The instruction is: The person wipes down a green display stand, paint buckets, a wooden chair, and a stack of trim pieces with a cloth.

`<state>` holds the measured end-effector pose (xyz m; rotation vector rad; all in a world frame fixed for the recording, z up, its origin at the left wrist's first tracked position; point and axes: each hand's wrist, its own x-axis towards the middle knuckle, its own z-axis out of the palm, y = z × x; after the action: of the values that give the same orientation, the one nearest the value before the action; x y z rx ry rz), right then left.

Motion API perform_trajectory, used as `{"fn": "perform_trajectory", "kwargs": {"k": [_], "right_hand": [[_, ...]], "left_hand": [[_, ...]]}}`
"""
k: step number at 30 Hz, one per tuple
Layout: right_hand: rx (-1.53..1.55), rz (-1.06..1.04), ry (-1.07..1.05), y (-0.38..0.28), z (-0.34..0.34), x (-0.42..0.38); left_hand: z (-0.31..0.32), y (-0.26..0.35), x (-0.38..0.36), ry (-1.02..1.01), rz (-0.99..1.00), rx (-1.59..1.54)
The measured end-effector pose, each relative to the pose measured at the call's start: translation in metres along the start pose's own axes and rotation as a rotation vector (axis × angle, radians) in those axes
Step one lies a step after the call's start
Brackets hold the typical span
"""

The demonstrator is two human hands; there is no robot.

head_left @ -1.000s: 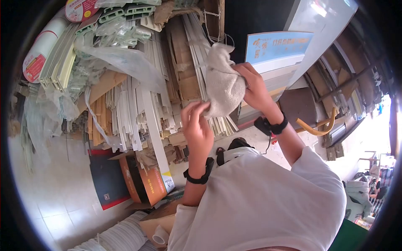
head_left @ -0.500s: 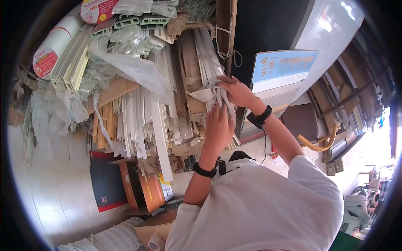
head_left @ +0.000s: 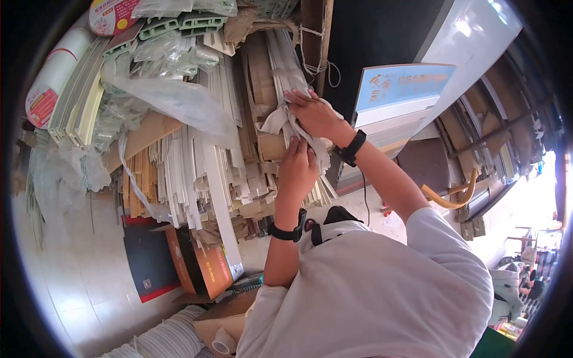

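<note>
A crumpled pale grey cloth lies over long whitish strips on the stacked pile. My right hand is on top of the cloth, its fingers curled over the upper part and pressing it down. Below it, my left hand holds the cloth's lower part with bent fingers. The thumbs and what lies under the palms are hidden. A black band is on each wrist.
Plastic-wrapped panels and many strips fill the left side. A blue-topped sample board stands at the right, near a yellow curved pipe. An orange box and a coiled white hose are lower down.
Both hands have shifted slightly up and left in the view. My right hand now reaches farther over the cloth. The surroundings have also shifted left.
</note>
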<state>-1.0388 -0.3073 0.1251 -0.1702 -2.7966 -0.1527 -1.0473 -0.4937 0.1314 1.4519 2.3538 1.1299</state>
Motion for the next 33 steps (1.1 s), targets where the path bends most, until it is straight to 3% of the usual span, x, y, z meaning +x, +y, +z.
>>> {"fn": "perform_trajectory", "kwargs": {"k": [9,18,24,29,33], "right_hand": [[0.085,0.01,-0.036,0.005,0.005,0.001],[0.2,0.092,0.082,-0.009,0.001,-0.014],[0.369,0.118,0.096,-0.035,-0.02,-0.054],[0.505,0.224,0.111,-0.061,-0.035,-0.085],[0.531,0.193,0.121,-0.049,-0.025,-0.078]], "left_hand": [[0.008,-0.002,-0.002,0.143,0.109,0.137],[0.009,-0.007,-0.007,0.114,0.045,0.016],[-0.017,0.018,-0.045,-0.037,-0.019,-0.06],[-0.021,0.035,-0.065,-0.026,-0.098,-0.027],[-0.017,0.035,-0.061,0.038,-0.128,-0.102]]}}
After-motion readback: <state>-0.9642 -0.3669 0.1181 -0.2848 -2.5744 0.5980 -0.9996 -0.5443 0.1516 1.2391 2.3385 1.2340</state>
